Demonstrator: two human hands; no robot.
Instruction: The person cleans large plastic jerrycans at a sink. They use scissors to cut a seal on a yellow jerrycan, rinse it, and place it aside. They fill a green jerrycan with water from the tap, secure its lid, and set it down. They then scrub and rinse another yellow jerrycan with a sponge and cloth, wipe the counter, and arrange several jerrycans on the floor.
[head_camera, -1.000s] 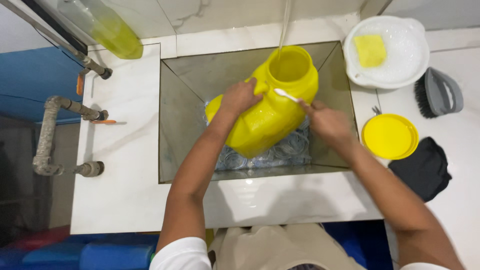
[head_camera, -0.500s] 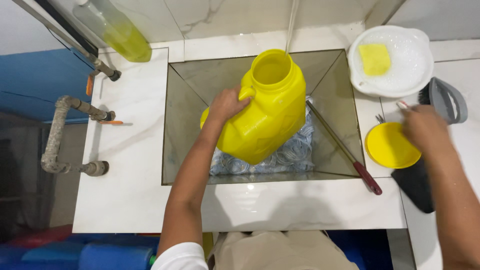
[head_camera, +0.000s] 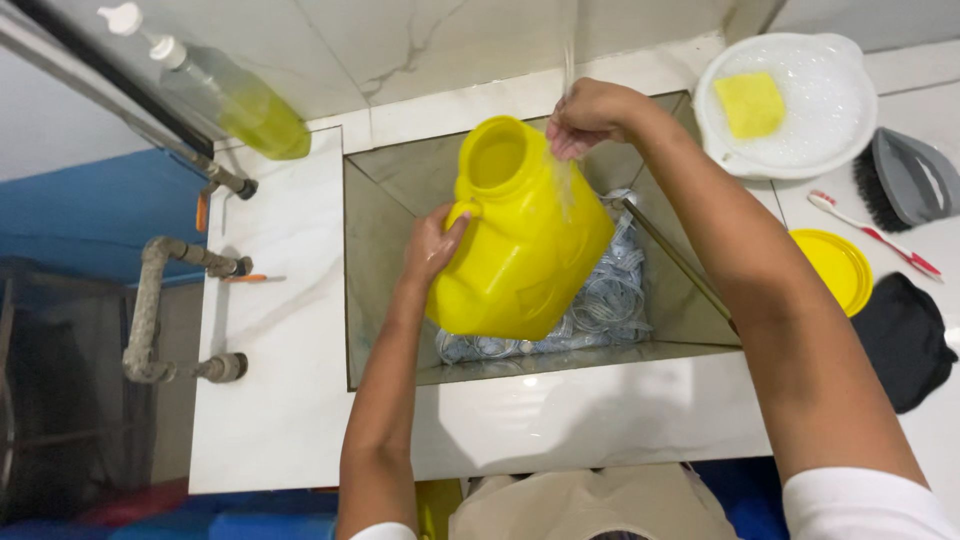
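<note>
- over the square tiled sink (head_camera: 385, 290), your left hand (head_camera: 432, 245) grips the yellow plastic jug (head_camera: 520, 240) by its side handle, tilted, mouth up.
- your right hand (head_camera: 590, 115) is cupped, fingers curled, under the thin water stream (head_camera: 567, 50), holding nothing; keep it just above the jug's shoulder so water runs down the smooth, glossy wall.
- hold the slick jug firmly; ribbed clear plastic lies beneath it.
</note>
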